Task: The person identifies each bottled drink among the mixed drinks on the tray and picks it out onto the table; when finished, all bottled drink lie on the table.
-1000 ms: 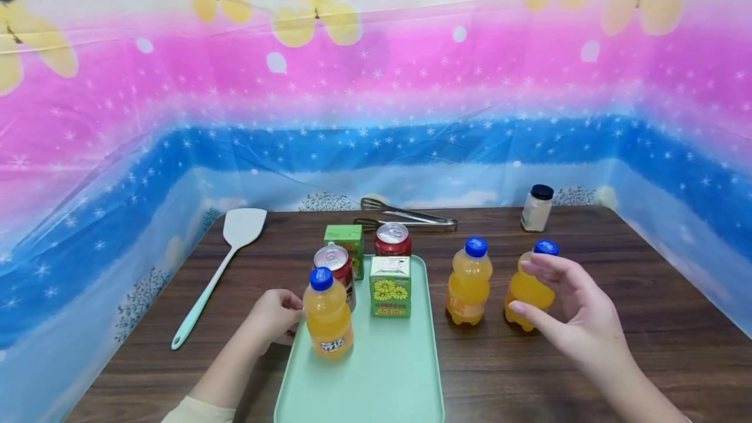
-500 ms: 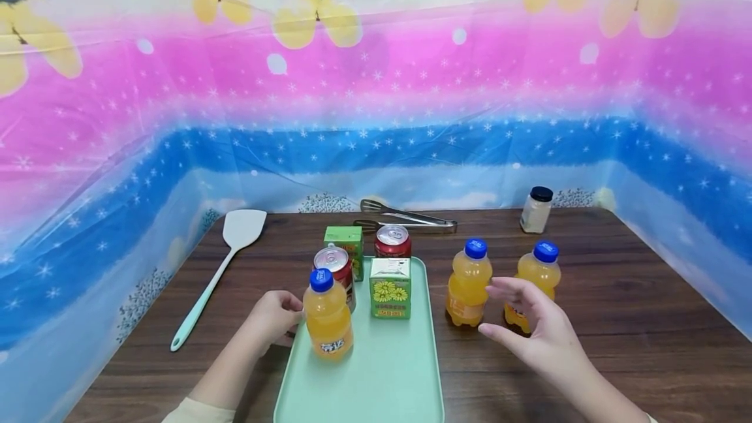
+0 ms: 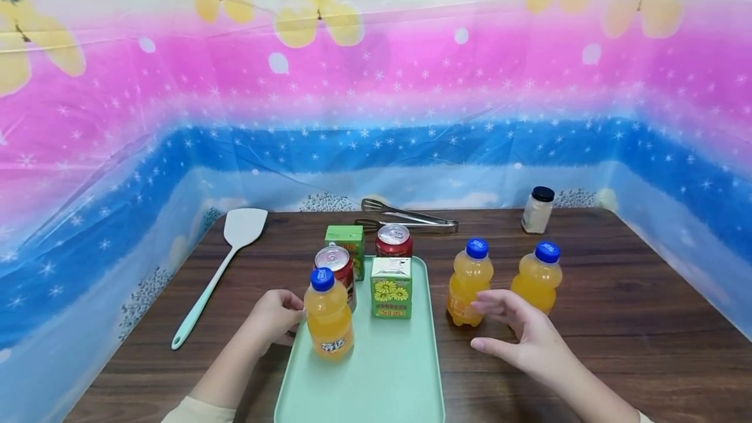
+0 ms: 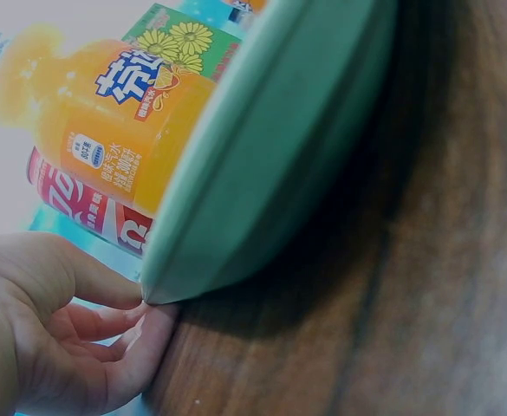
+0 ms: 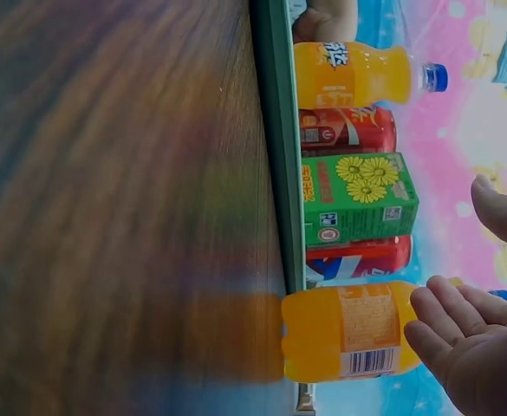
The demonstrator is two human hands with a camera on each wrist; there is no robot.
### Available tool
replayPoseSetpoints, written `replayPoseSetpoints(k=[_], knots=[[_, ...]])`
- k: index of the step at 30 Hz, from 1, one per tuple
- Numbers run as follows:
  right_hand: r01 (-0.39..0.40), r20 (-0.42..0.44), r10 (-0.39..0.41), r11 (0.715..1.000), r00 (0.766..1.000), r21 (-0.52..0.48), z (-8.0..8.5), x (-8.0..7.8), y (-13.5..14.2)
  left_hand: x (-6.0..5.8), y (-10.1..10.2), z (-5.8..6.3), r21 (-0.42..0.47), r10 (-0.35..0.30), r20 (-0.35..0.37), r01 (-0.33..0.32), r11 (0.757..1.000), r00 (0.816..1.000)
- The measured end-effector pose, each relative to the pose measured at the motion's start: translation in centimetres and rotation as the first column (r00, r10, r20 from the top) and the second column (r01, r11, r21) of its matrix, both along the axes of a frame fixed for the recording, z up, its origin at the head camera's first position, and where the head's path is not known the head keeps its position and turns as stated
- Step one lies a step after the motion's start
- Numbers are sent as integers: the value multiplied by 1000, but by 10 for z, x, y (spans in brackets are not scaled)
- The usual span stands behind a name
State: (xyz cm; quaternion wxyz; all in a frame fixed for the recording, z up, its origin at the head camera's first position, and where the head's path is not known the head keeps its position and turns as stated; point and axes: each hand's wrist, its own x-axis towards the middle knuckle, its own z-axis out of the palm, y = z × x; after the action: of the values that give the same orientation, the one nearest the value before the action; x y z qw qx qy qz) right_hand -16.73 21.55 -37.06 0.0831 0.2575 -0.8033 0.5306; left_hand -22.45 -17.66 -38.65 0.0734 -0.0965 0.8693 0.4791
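Note:
My left hand (image 3: 275, 320) pinches the left rim of a light green tray (image 3: 376, 384), thumb on top and fingers beneath, as the left wrist view shows. Just inside that rim stands an orange soda bottle (image 3: 328, 318) with a blue cap. My right hand (image 3: 525, 338) is open, thumb and fingers spread, near a second orange soda bottle (image 3: 470, 282) right of the tray; its fingertips overlap that bottle in the head view. A third orange soda bottle (image 3: 537, 273) stands behind the right hand, its lower part hidden. The right wrist view shows the palm (image 5: 487, 368) holding nothing.
On the tray are two red soda cans (image 3: 395, 240) and two green drink cartons (image 3: 391, 289). Metal tongs (image 3: 411, 217) lie behind it. A white spatula (image 3: 232, 253) with a mint handle lies left, and a black-lidded jar (image 3: 537, 211) stands at the back right.
My right hand has moved left, from in front of the far right bottle to beside the middle one, and slightly lower. The left hand has stayed at the tray rim.

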Motion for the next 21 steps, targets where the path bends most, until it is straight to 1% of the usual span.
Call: replayPoseSetpoints(k=[7,21], knots=[[-16,2,16,1000,1000,-7,-1,-1,0,-1,0,-1,-3,4,-2,-4,1000,1000],[-11,-7,11,1000,1000,-7,1,1,-5,0,1,0,15,15,8,-15,1000,1000]])
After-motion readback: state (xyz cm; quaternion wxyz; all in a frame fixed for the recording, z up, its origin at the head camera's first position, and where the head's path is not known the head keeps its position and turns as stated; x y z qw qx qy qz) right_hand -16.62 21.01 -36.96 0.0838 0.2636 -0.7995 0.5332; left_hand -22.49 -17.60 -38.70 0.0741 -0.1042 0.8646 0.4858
